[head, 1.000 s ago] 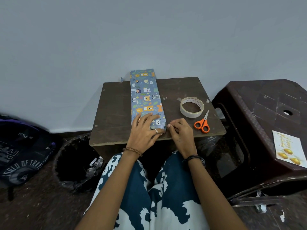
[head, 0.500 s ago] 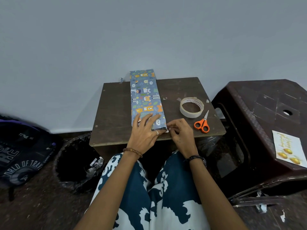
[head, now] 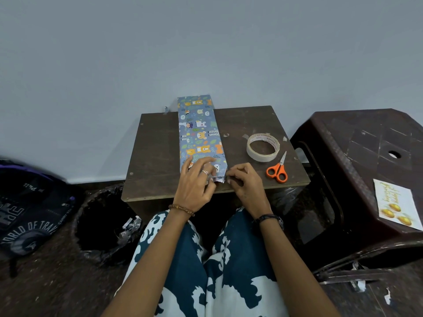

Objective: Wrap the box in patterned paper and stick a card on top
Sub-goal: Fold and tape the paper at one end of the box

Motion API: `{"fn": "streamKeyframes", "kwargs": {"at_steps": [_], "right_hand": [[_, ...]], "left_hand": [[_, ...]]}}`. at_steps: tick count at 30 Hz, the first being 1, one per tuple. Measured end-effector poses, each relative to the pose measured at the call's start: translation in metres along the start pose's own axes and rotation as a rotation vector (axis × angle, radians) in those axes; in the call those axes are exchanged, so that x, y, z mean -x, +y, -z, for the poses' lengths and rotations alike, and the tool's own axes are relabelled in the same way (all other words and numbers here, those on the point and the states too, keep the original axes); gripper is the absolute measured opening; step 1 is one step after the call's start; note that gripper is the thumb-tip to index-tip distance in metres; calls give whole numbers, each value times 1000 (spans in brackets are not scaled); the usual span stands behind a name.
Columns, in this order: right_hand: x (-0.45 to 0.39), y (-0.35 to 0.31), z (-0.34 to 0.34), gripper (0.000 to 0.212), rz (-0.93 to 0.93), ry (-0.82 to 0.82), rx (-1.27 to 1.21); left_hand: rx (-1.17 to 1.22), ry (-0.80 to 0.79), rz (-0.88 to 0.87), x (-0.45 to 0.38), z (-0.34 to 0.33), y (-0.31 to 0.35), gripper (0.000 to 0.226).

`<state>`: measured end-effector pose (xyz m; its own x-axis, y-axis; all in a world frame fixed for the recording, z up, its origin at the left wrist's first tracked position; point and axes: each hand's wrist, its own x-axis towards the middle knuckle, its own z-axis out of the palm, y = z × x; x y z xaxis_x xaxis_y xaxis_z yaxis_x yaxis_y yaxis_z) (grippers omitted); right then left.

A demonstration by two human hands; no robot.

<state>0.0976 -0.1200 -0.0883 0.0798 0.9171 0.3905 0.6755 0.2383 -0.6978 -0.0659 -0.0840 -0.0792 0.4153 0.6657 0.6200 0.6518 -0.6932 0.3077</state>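
Both hands work the near end of the long blue animal-patterned wrapped box (head: 199,133), which lies lengthwise away from the person on the dark brown wooden counter (head: 155,152): left hand (head: 194,186) presses with spread fingers, right hand (head: 246,184) pinches the paper flap.

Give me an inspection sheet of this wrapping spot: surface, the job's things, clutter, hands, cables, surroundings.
Surface: small brown table, scuffed, with paper scraps.
Job's things: wrapped box lying lengthwise, near end unfinished; tape roll and orange scissors to its right; card on the dark stool.
Clutter: bits of paper at the table's far edge.
Hands: left hand rests on the box's near end; right hand pinches the paper flap there.
Cables: nothing seen.
Surroundings: black bin and a backpack on the floor to the left; plain wall behind.
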Motion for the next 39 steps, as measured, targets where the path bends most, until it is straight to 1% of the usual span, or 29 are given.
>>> {"fn": "streamKeyframes", "kwargs": {"at_steps": [3, 6, 12, 17, 22, 25, 30, 34, 39], "right_hand": [[1, -1, 1, 21, -2, -3, 16], [2, -2, 2, 30, -13, -20, 24], [1, -4, 3, 27, -42, -29, 0], [2, -3, 4, 37, -28, -57, 10], [3, -5, 5, 39, -20, -59, 7], [2, -7, 5, 35, -34, -39, 10], [5, -6, 5, 35, -31, -107, 38], [4, -6, 5, 23, -24, -128, 41], [2, -4, 3, 19, -26, -143, 28]], "left_hand": [[-26, 17, 32, -1, -2, -1, 29], [-90, 14, -3, -1, -6, -5, 34], [-141, 33, -32, 0, -9, -6, 34], [-208, 60, -62, -2, -11, -6, 34], [-250, 67, -76, -1, -11, -5, 33], [-271, 65, -75, -2, -11, -4, 32], [-304, 54, -88, -2, -10, -1, 31], [-297, 35, -71, -2, -10, -1, 30], [-299, 15, -45, -1, -9, -1, 34]]}}
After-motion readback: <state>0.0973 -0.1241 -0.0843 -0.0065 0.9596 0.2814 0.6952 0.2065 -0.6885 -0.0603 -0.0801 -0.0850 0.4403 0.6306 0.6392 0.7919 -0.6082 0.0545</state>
